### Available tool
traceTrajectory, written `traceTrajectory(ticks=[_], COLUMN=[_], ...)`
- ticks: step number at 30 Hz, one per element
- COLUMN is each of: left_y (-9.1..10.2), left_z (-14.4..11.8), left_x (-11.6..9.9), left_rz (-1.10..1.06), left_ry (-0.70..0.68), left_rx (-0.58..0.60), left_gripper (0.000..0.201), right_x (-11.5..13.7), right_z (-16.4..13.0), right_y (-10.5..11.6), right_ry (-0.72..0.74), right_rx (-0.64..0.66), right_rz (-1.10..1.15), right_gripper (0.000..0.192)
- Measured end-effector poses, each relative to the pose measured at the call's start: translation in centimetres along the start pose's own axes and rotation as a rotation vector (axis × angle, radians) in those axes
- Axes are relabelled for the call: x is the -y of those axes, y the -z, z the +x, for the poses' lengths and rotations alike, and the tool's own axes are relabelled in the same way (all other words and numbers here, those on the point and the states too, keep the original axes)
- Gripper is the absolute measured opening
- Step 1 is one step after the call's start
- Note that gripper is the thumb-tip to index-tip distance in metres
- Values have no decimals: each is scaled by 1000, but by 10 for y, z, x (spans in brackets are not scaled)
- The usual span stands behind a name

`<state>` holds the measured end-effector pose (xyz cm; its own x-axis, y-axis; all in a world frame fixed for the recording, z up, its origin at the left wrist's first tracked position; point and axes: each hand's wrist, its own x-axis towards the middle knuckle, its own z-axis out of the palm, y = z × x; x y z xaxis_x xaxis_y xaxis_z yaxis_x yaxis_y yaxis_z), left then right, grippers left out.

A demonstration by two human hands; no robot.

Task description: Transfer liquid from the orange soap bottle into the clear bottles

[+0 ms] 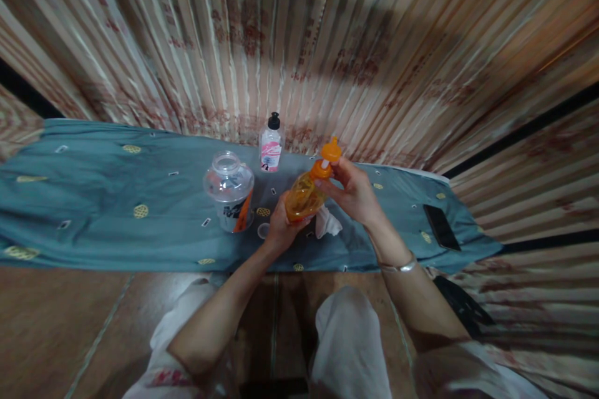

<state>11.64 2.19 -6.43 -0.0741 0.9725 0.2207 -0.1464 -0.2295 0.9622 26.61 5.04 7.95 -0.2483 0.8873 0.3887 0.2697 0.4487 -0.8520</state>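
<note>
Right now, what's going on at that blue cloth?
A person holds an orange bottle tilted over the blue cloth: the left hand grips its base, and the right hand has its fingers at the neck under the orange cap. A clear jar, a black-capped bottle, a white tissue and a dark phone sit on the cloth.

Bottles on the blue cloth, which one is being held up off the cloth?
The orange bottle: left hand grips its base, right hand its neck. The black-capped bottle and clear jar stand untouched.
</note>
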Motion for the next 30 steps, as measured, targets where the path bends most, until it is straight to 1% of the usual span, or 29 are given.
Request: traceTrajectory(ticks=[3,7,8,10,12,13,18,20,22,26,28,30], left_y=[0,1,1,1,1,1,2,1,0,0,0,0], left_z=[0,0,0,0,0,0,0,0,0,1,1,1], left_x=[-3,-4,-3,-2,0,0,2,2,1,1,2,3], left_rz=[-28,9,13,19,32,39,35,23,6,-2,17,22], left_ry=[16,12,8,1,-8,-13,-11,3,8,-3,-14,-31], left_rx=[4,-8,-12,-21,-25,-25,-13,-14,-14,-6,-11,-14], left_gripper=[76,75,74,73,74,74,75,76,77,76,74,75], right_x=[-1,1,2,2,1,0,-2,-1,0,0,-1,-2], right_z=[0,0,-1,-1,-1,-1,-1,-1,-1,-1,-1,-1], right_y=[-4,-2,0,2,2,1,-6,-6,-4,1,1,-1], right_ry=[-5,12,16,16,14,13,-18,-20,1,33,23,1], right_rx=[-50,-11,11,49,51,35,-96,-87,-42,29,16,-26], right_rz=[6,51,51,28,1,-6,-2,6,17,-8,-25,-33], right_gripper=[48,54,53,44,35,34,48,52,51,37,35,39])
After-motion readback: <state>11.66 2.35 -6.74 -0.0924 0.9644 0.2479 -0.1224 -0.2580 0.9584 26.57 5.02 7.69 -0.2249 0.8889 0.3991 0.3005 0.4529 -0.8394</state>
